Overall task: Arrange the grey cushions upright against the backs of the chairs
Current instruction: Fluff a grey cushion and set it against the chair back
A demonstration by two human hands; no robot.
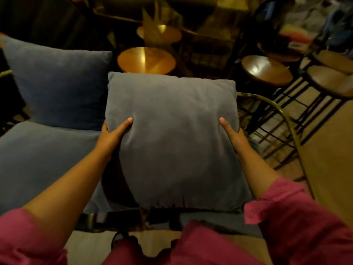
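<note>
Head view shows the task partway: one grey cushion (57,87) already stands upright at ten o'clock, while the left hand (112,134) and right hand (234,135) clasp the centre grey cushion (172,134) by its sides, tilted above its chair (275,119), not yet settled.

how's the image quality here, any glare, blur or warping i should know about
Head view: dim, warm light; bright glare on the round wooden table and the stool seat; the far background is smeared and blurry; wide-angle warping bends the chair frame at the right edge; the grey cushion and both hands, left and right, are fairly sharp.
</note>
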